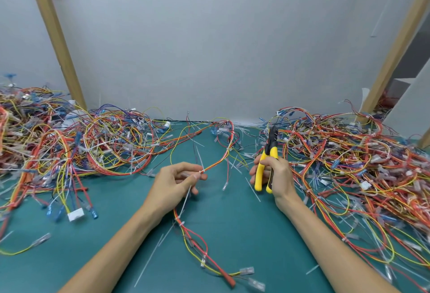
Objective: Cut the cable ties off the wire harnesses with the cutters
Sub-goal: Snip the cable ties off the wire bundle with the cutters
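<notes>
I'm looking at a teal-green bench mat (pixel 244 223) that carries everything. My landmark is the white rectangular plastic connector block (pixel 75 216) lying toward the mat's left side. Just right of the block lies a blue-sleeved terminal (pixel 94 213). Behind the block sprawls a tangled heap of red, yellow and blue wire harnesses (pixel 69 139). Far right of it I see a second such heap (pixel 349 164). Right of the block, a loose red and yellow wire harness (pixel 186 228) trails across the mat, with thin white clipped cable-tie strips (pixel 149 260) scattered around.

Workshop bench: heaped wire harnesses (pixel 349 153)
</notes>
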Demonstrator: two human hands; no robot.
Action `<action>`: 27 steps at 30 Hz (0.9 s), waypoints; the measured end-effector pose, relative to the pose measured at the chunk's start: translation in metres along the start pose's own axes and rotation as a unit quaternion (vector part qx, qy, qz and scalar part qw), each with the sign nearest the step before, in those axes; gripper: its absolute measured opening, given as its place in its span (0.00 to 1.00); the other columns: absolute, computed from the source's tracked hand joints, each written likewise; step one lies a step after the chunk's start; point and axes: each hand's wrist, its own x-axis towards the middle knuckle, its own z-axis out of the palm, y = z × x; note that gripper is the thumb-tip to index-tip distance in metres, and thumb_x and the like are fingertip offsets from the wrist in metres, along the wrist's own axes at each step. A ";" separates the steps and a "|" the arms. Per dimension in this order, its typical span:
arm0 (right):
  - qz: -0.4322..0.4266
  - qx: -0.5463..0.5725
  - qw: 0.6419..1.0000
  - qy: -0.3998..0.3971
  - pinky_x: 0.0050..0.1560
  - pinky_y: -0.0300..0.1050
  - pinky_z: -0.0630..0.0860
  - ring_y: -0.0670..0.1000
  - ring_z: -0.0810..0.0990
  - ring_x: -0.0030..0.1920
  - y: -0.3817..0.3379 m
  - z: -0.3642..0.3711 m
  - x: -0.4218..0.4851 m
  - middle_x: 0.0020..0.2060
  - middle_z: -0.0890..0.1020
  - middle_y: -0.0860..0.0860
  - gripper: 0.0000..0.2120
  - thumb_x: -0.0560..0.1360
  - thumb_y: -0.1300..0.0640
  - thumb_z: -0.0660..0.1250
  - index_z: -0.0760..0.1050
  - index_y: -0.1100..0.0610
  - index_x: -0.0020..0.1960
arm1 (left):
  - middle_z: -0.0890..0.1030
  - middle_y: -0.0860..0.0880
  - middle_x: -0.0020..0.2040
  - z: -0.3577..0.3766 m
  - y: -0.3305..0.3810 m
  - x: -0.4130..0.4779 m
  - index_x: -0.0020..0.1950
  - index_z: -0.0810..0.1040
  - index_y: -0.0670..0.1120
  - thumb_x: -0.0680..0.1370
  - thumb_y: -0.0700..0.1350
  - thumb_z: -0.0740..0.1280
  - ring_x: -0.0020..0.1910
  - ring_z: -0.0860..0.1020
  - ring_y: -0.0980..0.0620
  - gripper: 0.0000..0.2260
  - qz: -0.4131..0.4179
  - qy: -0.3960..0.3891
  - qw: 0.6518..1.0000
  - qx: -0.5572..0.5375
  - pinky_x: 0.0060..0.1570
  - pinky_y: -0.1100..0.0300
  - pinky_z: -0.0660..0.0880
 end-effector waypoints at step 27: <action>-0.332 -0.548 0.767 -0.044 0.35 0.42 0.67 0.45 0.76 0.45 0.007 0.033 -0.034 0.44 0.74 0.41 0.21 0.65 0.35 0.67 0.68 0.42 0.53 | 0.81 0.54 0.28 0.001 0.001 -0.006 0.41 0.79 0.49 0.76 0.41 0.69 0.25 0.79 0.60 0.05 0.106 0.163 0.954 0.229 0.39 0.60 0.79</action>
